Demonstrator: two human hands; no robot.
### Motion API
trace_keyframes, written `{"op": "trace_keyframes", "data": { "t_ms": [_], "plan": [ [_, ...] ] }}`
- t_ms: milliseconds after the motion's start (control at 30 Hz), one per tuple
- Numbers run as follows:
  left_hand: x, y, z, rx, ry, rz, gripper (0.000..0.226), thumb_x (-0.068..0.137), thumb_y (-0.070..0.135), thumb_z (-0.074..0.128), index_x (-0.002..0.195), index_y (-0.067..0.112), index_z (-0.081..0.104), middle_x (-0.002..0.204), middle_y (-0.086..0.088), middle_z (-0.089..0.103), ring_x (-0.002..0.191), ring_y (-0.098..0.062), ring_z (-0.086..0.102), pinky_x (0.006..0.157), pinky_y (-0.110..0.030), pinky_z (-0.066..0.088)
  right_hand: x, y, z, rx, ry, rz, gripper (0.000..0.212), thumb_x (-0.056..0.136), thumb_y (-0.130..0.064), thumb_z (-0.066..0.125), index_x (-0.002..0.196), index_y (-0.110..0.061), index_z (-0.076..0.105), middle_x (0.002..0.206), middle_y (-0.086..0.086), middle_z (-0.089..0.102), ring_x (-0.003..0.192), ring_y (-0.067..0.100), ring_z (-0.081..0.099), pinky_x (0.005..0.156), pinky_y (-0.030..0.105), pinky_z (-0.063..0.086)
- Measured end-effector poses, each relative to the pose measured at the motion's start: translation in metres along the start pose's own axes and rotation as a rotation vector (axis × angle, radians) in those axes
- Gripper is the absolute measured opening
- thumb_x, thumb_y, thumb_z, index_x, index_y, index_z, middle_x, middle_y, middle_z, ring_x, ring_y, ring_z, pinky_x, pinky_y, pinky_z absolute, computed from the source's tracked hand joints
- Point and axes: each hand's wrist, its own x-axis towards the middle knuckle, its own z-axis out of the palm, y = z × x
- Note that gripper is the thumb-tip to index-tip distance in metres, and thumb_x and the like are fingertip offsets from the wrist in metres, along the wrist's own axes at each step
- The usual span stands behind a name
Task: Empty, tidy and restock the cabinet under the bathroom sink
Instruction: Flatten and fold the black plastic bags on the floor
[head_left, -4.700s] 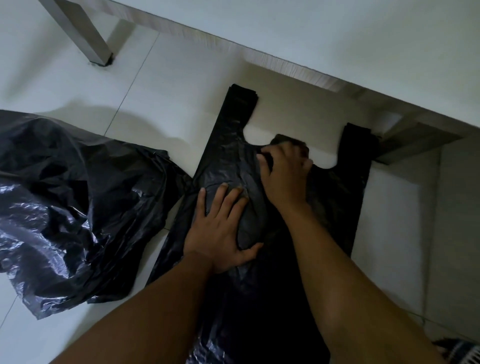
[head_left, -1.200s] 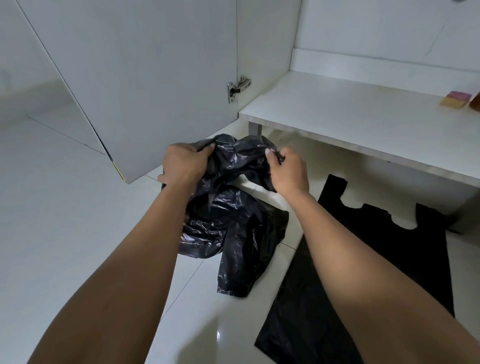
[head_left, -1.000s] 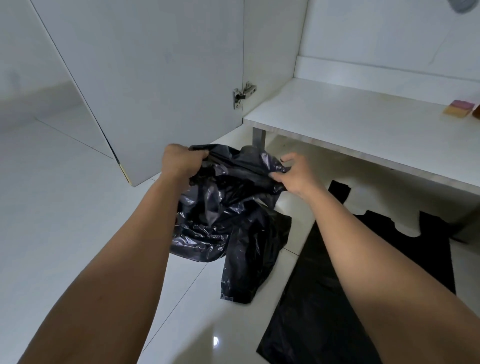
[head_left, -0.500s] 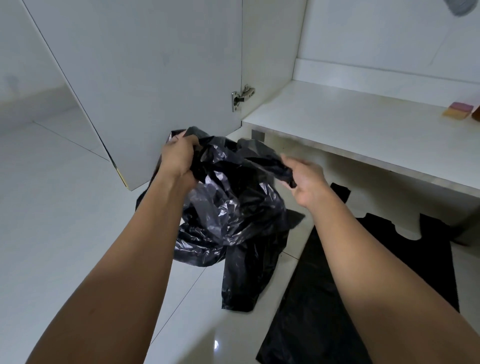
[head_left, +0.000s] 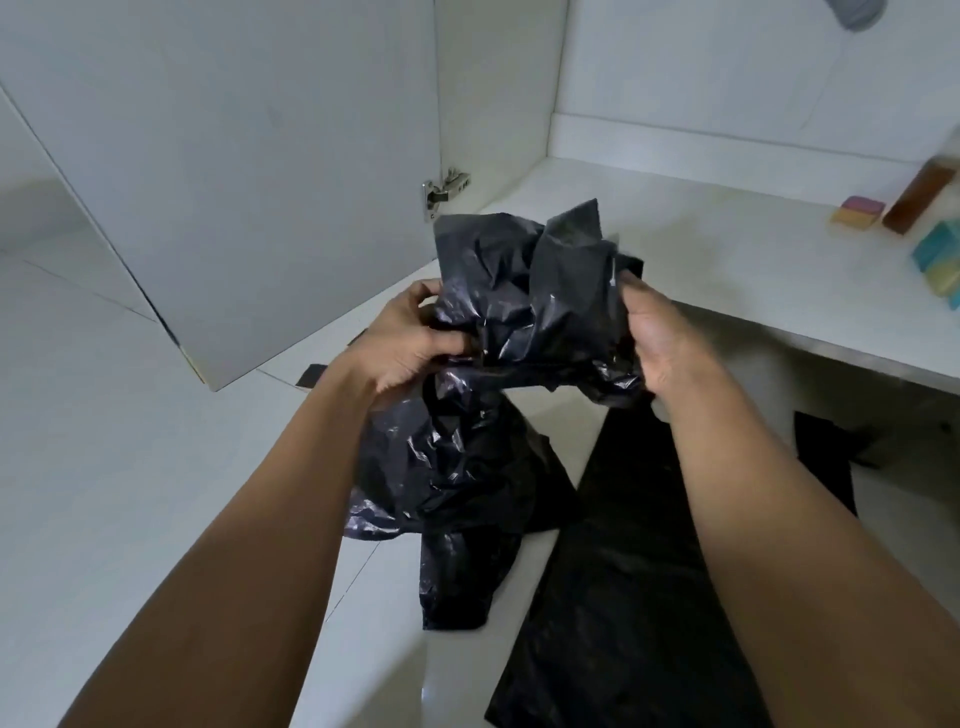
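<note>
Above the white floor (head_left: 104, 467), at the front edge of the cabinet shelf (head_left: 727, 270), the crumpled black bin bag (head_left: 530, 291) now sits higher than half a second ago, with the left grip (head_left: 410, 338) and right grip (head_left: 660, 338) both clutching it. It is probably being gathered for flattening.
</note>
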Motion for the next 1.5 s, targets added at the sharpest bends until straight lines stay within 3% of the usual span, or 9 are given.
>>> {"op": "trace_keyframes", "data": {
  "t_ms": [167,267,400,567,733,1033,1167,1300,1500],
  "plan": [
    [0.009,-0.023,0.074,0.484,-0.041,0.211,0.039,0.070,-0.007,0.081,0.098,0.010,0.061,0.091,-0.002,0.066,0.072,-0.004,0.068,0.063,-0.019,0.054,-0.045,-0.024,-0.079,0.114,0.043,-0.151,0.036,0.092,-0.008,0.051,0.117,-0.027,0.067,0.109,0.002,0.072,0.098,0.020,0.070,0.078,0.033,0.057],
    [0.009,-0.048,0.124,0.593,-0.103,0.247,0.035,0.068,0.006,0.082,0.094,0.017,0.062,0.085,0.005,0.065,0.073,-0.009,0.067,0.065,-0.024,0.054,-0.082,-0.013,-0.124,0.061,0.299,0.013,0.029,0.099,-0.032,0.048,0.113,-0.021,0.071,0.104,0.006,0.075,0.102,0.028,0.069,0.071,0.032,0.059],
    [0.005,-0.099,0.154,0.832,-0.273,-0.004,0.054,0.068,0.025,0.084,0.108,0.016,0.048,0.104,-0.001,0.059,0.094,-0.021,0.060,0.075,-0.035,0.052,-0.143,0.016,-0.169,0.023,0.351,0.264,0.080,0.085,-0.079,0.039,0.114,-0.012,0.072,0.111,0.012,0.073,0.104,0.030,0.068,0.094,0.044,0.050],
    [-0.024,-0.132,0.169,0.458,-0.474,-0.371,0.043,0.080,0.047,0.080,0.110,0.029,0.055,0.108,0.009,0.065,0.095,-0.007,0.063,0.084,-0.022,0.054,-0.183,0.074,-0.200,-0.366,0.497,0.434,0.038,0.084,-0.022,0.076,0.116,-0.003,0.069,0.099,0.010,0.076,0.085,0.025,0.074,0.068,0.031,0.060],
    [-0.039,-0.173,0.173,0.565,-0.312,-0.559,0.029,0.095,0.042,0.063,0.107,0.015,0.066,0.097,-0.006,0.070,0.082,-0.022,0.065,0.072,-0.036,0.055,-0.206,0.131,-0.233,-0.583,0.654,0.687,0.049,0.081,-0.010,0.078,0.124,0.006,0.059,0.112,0.020,0.066,0.092,0.032,0.065,0.087,0.037,0.056],
    [-0.037,-0.202,0.168,0.573,-0.034,-0.419,0.037,0.079,0.024,0.084,0.098,0.003,0.059,0.093,-0.010,0.066,0.086,-0.025,0.065,0.076,-0.037,0.055,-0.227,0.147,-0.244,-0.765,0.563,0.932,0.056,0.072,-0.011,0.086,0.114,0.000,0.052,0.107,0.017,0.060,0.094,0.031,0.062,0.071,0.042,0.059],
    [-0.040,-0.196,0.177,0.485,0.081,-0.274,0.053,0.071,0.023,0.090,0.102,0.010,0.049,0.093,-0.004,0.060,0.086,-0.018,0.061,0.076,-0.031,0.051,-0.232,0.148,-0.248,-0.832,0.593,0.872,0.071,0.066,-0.015,0.091,0.122,0.004,0.052,0.120,0.019,0.060,0.102,0.032,0.062,0.082,0.036,0.056],
    [-0.038,-0.200,0.175,0.577,0.029,-0.234,0.047,0.075,0.024,0.086,0.098,0.013,0.046,0.090,-0.006,0.060,0.083,-0.022,0.062,0.067,-0.029,0.047,-0.233,0.152,-0.249,-0.840,0.660,0.724,0.054,0.075,-0.013,0.085,0.116,-0.001,0.052,0.109,0.013,0.056,0.095,0.024,0.054,0.083,0.029,0.046],
    [-0.035,-0.204,0.168,0.584,-0.119,-0.105,0.026,0.083,0.021,0.081,0.105,0.016,0.069,0.103,0.002,0.069,0.095,-0.015,0.064,0.093,-0.037,0.054,-0.231,0.165,-0.246,-0.854,0.766,0.508,0.058,0.080,-0.014,0.075,0.131,-0.012,0.047,0.114,0.016,0.063,0.092,0.026,0.059,0.086,0.040,0.053]
  ]
}}
